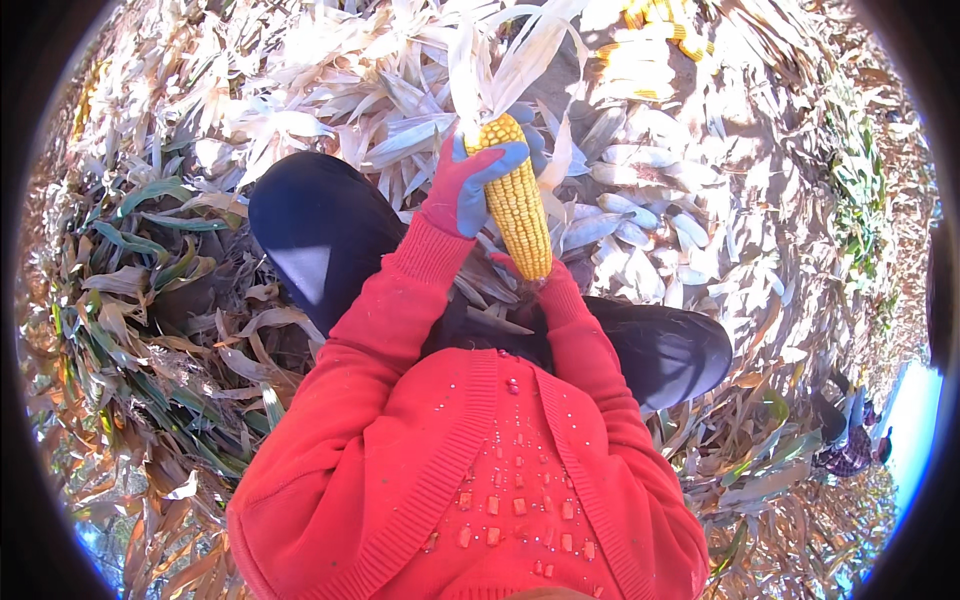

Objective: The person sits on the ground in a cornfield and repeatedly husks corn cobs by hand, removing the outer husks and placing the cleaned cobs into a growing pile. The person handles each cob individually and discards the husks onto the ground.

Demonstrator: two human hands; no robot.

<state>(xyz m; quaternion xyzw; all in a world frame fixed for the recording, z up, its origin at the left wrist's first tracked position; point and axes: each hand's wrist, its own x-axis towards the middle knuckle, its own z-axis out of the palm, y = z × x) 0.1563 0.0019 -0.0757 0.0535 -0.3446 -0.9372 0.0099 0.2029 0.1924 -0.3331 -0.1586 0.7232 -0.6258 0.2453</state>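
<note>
"What does the left grip (468,188) have?"

"A bared yellow corn ear (522,222), thumb wrapped firmly across it, pale husk strips (505,68) rising from its upper end. It's slanted in front of the torso."

"And the right grip (511,264)?"

"By the ear's lower tip, mostly hidden; I can't tell how closed it is, or what it holds."

"Farther out?"

"Dark-trousered knees (322,235), a red cardigan (390,450) with a stone-studded front, husk-covered ears (640,210) rightward, bare yellow ears (640,62) beyond."
</note>
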